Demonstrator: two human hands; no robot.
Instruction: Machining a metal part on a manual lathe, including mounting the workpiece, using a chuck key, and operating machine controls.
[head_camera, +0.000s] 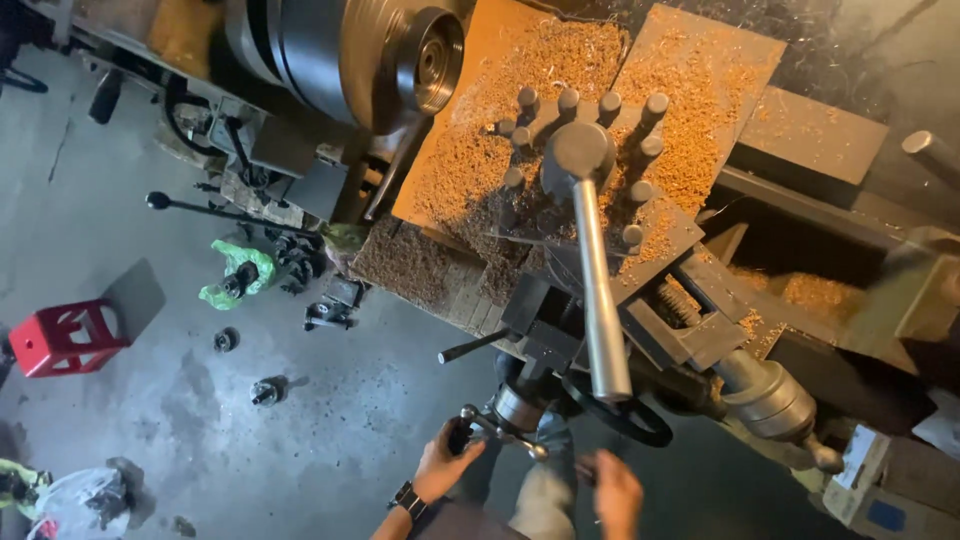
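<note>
I look down on a metal lathe covered in orange-brown shavings. My left hand, with a dark watch on the wrist, grips a small crank handle on the carriage front. My right hand is blurred just below the black handwheel, fingers loosely curled, apparently holding nothing. A long steel lever rises from the tool post toward me. The chuck sits at the upper left.
A red stool stands on the concrete floor at left. A green rag with a dark part and loose metal pieces lie nearby. The tailstock handle juts out at right. Boxes sit at lower right.
</note>
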